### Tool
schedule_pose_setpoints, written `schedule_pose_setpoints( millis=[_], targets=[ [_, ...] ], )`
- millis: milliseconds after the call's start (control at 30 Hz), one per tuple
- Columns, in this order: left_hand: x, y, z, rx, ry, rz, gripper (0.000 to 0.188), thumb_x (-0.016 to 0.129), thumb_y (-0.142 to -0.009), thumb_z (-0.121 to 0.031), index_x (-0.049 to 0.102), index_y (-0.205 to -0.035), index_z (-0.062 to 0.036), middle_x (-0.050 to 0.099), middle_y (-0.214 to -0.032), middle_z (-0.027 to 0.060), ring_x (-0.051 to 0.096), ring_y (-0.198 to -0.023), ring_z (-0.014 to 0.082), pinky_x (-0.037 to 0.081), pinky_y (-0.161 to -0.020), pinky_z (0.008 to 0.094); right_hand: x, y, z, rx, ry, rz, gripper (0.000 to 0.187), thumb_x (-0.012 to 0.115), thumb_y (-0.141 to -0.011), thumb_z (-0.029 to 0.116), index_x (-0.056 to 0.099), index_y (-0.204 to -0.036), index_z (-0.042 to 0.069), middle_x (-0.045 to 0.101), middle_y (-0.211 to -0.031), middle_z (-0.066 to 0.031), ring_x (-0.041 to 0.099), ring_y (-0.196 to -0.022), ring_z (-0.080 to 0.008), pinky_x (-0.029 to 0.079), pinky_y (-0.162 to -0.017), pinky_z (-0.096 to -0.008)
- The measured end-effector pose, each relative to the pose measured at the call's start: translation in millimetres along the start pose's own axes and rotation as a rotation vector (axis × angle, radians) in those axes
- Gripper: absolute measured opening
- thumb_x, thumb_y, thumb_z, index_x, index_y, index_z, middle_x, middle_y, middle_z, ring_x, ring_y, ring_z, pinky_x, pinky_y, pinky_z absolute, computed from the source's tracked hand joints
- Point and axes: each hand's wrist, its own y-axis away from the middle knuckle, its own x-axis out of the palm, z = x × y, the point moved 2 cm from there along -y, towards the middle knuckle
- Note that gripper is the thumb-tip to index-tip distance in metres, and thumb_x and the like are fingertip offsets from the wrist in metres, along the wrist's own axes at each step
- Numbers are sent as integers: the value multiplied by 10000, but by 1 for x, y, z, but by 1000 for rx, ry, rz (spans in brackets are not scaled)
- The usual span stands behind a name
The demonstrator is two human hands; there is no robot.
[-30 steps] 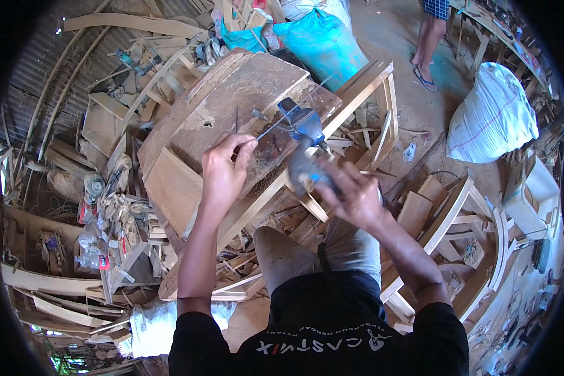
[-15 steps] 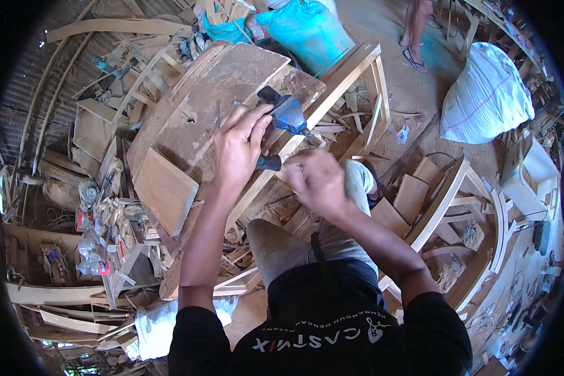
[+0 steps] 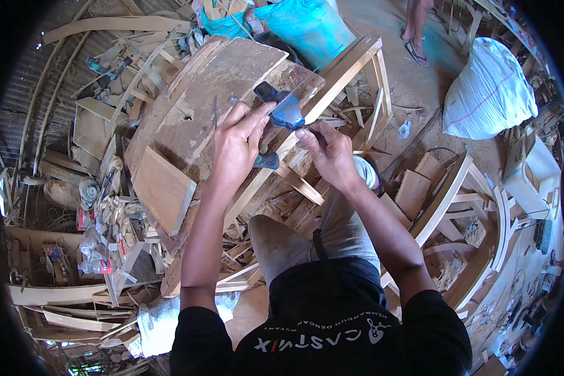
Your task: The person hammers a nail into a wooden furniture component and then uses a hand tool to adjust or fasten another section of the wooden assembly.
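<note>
My left hand (image 3: 235,138) is closed around a blue and black tool (image 3: 286,111) with a narrow front end, held above a worn wooden board. It looks like a drill, though my fingers cover part of it. My right hand (image 3: 332,153) is closed at the tool's narrow end, thumb and fingers pinched together there; the tip itself is hidden. Just below the left hand shows a dark, rounded handle-like end (image 3: 267,161); I cannot tell whether it belongs to the same tool. A pale wooden frame (image 3: 344,69) runs past the board's right edge, beneath both hands.
A flat wooden panel (image 3: 163,188) rests on the worn board (image 3: 200,103). Behind stands a turquoise sack (image 3: 310,31); a large white sack (image 3: 489,91) is at right. Another curved wooden frame (image 3: 445,194) lies right of my legs. Wood offcuts crowd the left. A person's foot (image 3: 417,53) shows far off.
My right hand has moved up and slightly right, from below the tool's front end to a pinch on it. A short wooden strip beneath has come into view. My left hand keeps its hold.
</note>
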Motion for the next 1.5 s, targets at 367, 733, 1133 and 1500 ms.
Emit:
schedule_pose_setpoints(
  millis=[367,733,1133,1500],
  targets=[
    [-8,2,1,26,-25,71,358,695,-973,42,771,-1296,-94,518,-843,97,570,-738,189,497,-699,338,-4,3,5,-442,310,-249,343,843,-911,167,716,-1176,-11,627,-1246,-186,744,-981,-338,642,-765,-434],
    [-11,0,-7,54,-107,101,362,680,-970,62,757,-1301,-64,536,-872,123,618,-769,214,515,-723,341,-3,1,3,-561,365,-259,368,835,-905,122,681,-1214,-8,606,-1261,-161,726,-1002,-334,637,-790,-424],
    [-10,2,2,57,-80,101,387,684,-948,77,756,-1297,-74,525,-875,117,586,-747,234,506,-706,379,-6,2,7,-491,331,-234,383,879,-845,85,694,-1169,-2,628,-1219,-152,715,-1069,-312,630,-839,-401],
    [-8,4,1,67,-92,57,360,657,-978,58,756,-1298,-71,522,-855,105,564,-728,218,495,-700,369,-5,6,13,-553,495,-387,263,902,-824,143,735,-994,32,709,-999,-112,704,-856,-253,588,-701,-374]
  ],
)
